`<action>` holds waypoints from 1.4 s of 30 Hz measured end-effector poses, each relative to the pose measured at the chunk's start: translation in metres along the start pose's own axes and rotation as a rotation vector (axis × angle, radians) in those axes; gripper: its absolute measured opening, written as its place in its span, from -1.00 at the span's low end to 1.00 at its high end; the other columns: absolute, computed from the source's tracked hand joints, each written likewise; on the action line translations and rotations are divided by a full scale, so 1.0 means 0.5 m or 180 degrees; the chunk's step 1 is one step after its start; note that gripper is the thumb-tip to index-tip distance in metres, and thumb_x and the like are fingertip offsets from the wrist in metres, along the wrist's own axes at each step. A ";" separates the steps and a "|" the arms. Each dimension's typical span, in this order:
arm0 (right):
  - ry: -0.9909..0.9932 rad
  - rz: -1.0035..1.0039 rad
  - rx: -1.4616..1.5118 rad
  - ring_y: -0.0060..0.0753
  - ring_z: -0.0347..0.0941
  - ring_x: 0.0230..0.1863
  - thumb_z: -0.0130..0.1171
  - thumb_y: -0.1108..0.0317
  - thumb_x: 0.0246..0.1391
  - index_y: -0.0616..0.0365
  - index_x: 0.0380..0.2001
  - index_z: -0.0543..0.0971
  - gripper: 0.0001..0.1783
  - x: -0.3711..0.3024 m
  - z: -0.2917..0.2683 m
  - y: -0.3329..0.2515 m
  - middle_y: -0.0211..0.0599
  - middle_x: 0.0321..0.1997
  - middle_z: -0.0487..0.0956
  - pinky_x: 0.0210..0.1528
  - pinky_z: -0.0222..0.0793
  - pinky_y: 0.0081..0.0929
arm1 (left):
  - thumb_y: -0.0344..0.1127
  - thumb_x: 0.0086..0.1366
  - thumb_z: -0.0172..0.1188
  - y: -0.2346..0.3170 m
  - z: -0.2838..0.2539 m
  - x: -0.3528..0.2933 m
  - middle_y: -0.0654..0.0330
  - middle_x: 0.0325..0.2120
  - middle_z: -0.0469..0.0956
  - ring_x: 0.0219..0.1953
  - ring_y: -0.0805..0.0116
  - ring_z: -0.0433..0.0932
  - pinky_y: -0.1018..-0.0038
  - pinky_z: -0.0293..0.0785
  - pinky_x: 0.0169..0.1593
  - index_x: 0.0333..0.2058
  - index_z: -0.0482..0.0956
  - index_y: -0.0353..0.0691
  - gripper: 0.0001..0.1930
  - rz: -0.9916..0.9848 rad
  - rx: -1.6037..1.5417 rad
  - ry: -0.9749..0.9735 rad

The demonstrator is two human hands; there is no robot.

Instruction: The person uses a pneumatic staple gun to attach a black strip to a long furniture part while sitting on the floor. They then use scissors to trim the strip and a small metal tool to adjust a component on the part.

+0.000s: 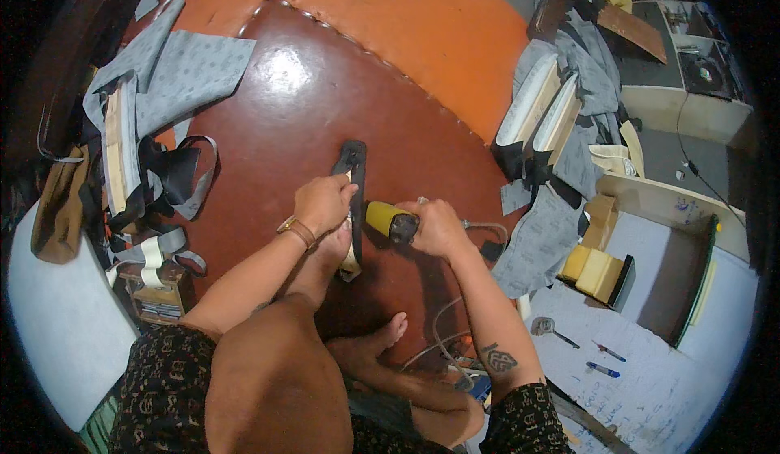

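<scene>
A long, narrow strip-like piece covered in black material (351, 160), with a pale inner side showing, stands lengthwise in front of me. My left hand (321, 202) is closed on it near its middle, with a watch on the wrist. Just below that hand, my bare foot (335, 243) rests against the piece. My right hand (436, 225) grips a yellow-and-black air staple gun (392, 221), its yellow end pointing left towards the black piece, a small gap apart. A pale hose (491, 227) runs close by the right hand. The fingers' undersides are hidden.
Beneath lies a glossy brown-red sheet (276, 121) over an orange surface (422, 32). Grey fabric-covered parts (528, 109) are piled at right, more grey fabric (195, 72) at left. A white tabletop (634, 373) at lower right carries pens and a yellow block (600, 275).
</scene>
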State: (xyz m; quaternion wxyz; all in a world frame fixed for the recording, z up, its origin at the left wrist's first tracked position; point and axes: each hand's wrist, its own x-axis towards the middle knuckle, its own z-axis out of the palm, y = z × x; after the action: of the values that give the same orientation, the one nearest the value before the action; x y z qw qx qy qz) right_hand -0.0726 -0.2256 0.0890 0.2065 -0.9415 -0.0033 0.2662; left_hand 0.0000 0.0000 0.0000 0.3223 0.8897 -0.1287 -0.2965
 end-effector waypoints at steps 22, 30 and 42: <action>-0.0089 0.0244 -0.0551 0.17 0.63 -0.16 0.36 0.34 -0.19 0.10 -0.21 0.68 -0.64 0.068 -0.021 -0.028 0.03 -0.25 0.70 -0.05 0.54 0.03 | -0.07 0.49 0.02 -0.010 -0.001 -0.003 -0.09 -0.35 0.69 -0.24 -0.20 0.67 -0.10 0.53 -0.15 -0.14 0.63 -0.13 -0.70 0.0223 0.0288 -0.0096; -0.0037 0.0485 -0.0547 0.12 0.67 -0.11 0.32 0.33 -0.14 -0.02 -0.07 0.70 -0.56 0.078 -0.030 -0.042 0.01 -0.19 0.72 0.02 0.54 0.05 | -0.05 0.48 0.04 -0.013 0.004 0.000 -0.11 -0.41 0.68 -0.31 -0.22 0.66 -0.11 0.55 -0.22 -0.17 0.63 -0.12 -0.70 0.0291 0.0262 0.0058; -0.0079 0.1051 -0.0288 0.11 0.68 -0.12 0.32 0.32 -0.16 -0.11 0.19 0.62 -0.31 -0.190 0.080 0.059 -0.03 -0.11 0.73 0.03 0.53 0.05 | -0.03 0.45 0.13 0.015 -0.037 0.086 -0.15 -0.47 0.66 -0.33 -0.22 0.67 -0.07 0.58 -0.23 -0.29 0.68 -0.23 -0.64 0.0132 0.0056 0.0638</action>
State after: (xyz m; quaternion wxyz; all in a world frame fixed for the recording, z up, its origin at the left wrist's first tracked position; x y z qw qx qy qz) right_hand -0.1772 -0.2483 0.0942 0.1173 -0.9343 0.1369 0.3076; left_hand 0.0451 -0.0148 -0.0029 0.3318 0.9149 -0.1167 -0.1981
